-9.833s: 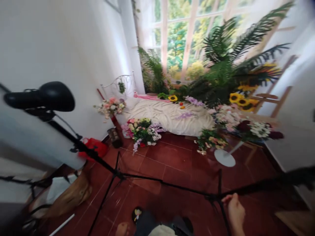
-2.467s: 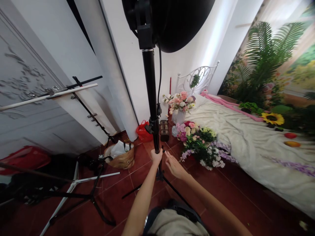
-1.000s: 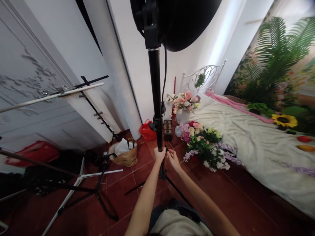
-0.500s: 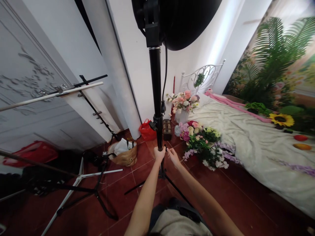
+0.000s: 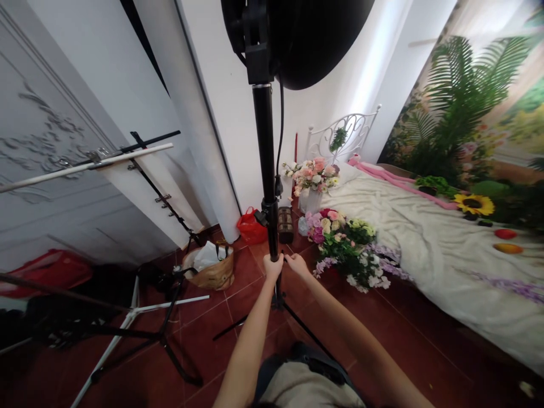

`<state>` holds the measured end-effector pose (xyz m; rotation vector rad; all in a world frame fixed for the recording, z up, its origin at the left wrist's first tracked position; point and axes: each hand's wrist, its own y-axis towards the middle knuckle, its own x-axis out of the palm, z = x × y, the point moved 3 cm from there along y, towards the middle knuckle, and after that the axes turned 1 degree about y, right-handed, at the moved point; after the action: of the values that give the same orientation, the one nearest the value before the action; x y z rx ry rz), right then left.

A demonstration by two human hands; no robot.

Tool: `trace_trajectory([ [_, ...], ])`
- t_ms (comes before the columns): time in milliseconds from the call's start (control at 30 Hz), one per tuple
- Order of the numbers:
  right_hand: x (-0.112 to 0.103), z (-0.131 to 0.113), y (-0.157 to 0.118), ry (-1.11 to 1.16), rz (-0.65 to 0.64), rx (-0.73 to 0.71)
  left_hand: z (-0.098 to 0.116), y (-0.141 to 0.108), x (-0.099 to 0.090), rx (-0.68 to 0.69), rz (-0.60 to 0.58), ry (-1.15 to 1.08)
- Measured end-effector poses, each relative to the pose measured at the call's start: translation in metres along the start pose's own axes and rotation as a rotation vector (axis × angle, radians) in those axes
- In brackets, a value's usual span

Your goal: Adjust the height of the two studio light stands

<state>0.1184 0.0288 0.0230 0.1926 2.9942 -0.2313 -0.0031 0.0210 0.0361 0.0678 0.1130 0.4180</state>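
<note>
A black light stand [image 5: 266,141] rises upright in front of me, with a large black lamp head [image 5: 318,39] at its top. My left hand [image 5: 273,266] is wrapped round the lower part of its pole. Just right of the pole, my right hand [image 5: 296,264] pinches a small dark knob [image 5: 284,256] on the stand; the fingertips partly hide it. A black cable with a plug [image 5: 278,184] hangs down along the pole. Above my hands, a clamp collar with a knob [image 5: 262,216] sits on the pole. The stand's legs spread on the tiled floor below.
On the left are a white and black stand [image 5: 131,311], a crossbar [image 5: 161,148] and a woven bag [image 5: 221,272]. A red bag [image 5: 253,226] and a small chest [image 5: 285,224] stand behind the pole. Artificial flowers [image 5: 340,238] and a bed with a pale cover [image 5: 425,249] lie right.
The whole view has shifted slightly, so the stand appears a little further left. Both hands stay at the pole; the right hand's fingers have turned slightly at the knob.
</note>
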Motion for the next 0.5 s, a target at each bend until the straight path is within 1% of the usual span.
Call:
trace_trajectory([
  [67,-0.002,0.003,-0.009,-0.036,-0.014,-0.107,0.001,0.0,0.0,-0.017,-0.007,-0.013],
  [167,-0.005,0.005,-0.022,-0.118,-0.14,-0.378,0.002,0.0,0.0,-0.015,-0.018,-0.026],
  [200,-0.008,0.006,-0.024,-0.15,-0.182,-0.445,0.002,0.0,0.0,-0.007,-0.022,-0.024],
  [267,-0.013,0.008,-0.024,-0.202,-0.243,-0.502,0.002,0.0,0.0,0.013,-0.029,-0.013],
  [400,-0.021,0.011,-0.015,-0.238,-0.358,-0.556,0.001,0.0,-0.001,0.033,-0.037,0.013],
  [500,-0.021,0.015,-0.009,-0.206,-0.386,-0.558,-0.001,0.0,-0.001,0.025,-0.032,0.038],
])
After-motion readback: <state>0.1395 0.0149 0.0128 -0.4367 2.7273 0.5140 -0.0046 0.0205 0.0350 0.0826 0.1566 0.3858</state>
